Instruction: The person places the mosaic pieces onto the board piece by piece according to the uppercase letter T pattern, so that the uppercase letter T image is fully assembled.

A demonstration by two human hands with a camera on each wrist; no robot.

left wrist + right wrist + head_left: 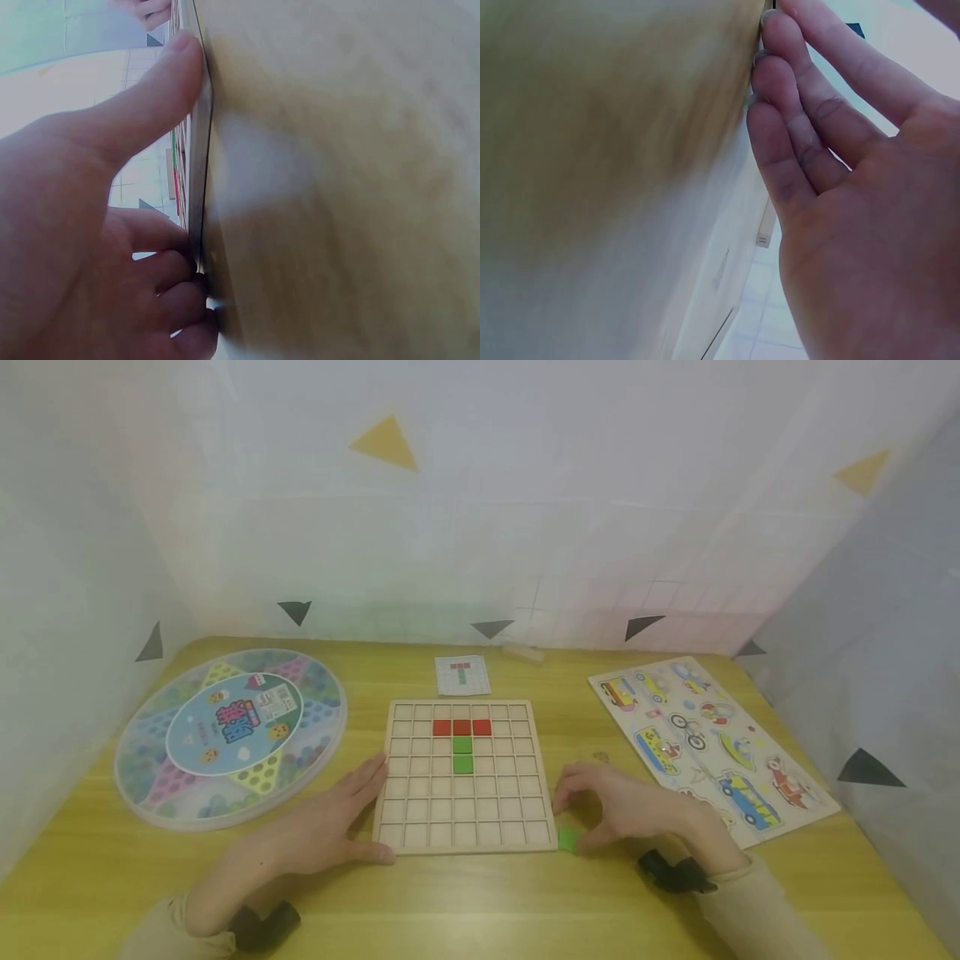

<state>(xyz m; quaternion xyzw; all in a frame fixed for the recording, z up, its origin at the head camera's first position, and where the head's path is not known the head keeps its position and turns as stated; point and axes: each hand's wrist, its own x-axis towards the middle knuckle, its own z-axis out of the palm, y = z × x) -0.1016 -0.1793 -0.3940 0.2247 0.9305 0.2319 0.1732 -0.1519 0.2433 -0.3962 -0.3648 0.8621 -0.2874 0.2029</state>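
Observation:
A square wooden grid board (420,789) lies on the table in front of me. Three red tiles (462,727) form a row in its upper part, with two green tiles (463,764) stacked below the middle one. Against the board's left edge rest the fingers of my left hand (322,827), its thumb at the lower left corner. My right hand (618,806) is down on the table by the lower right corner, fingers bent and loosely apart. Its thumb touches a loose green tile (567,840) beside the board; the right wrist view does not show that tile.
Behind the board lie a pattern card (462,676) with a red and green T and a small wooden block (523,652). A round Chinese checkers set (232,735) is at the left, a vehicle picture puzzle (708,735) at the right. Patterned sheets (480,527) surround the table.

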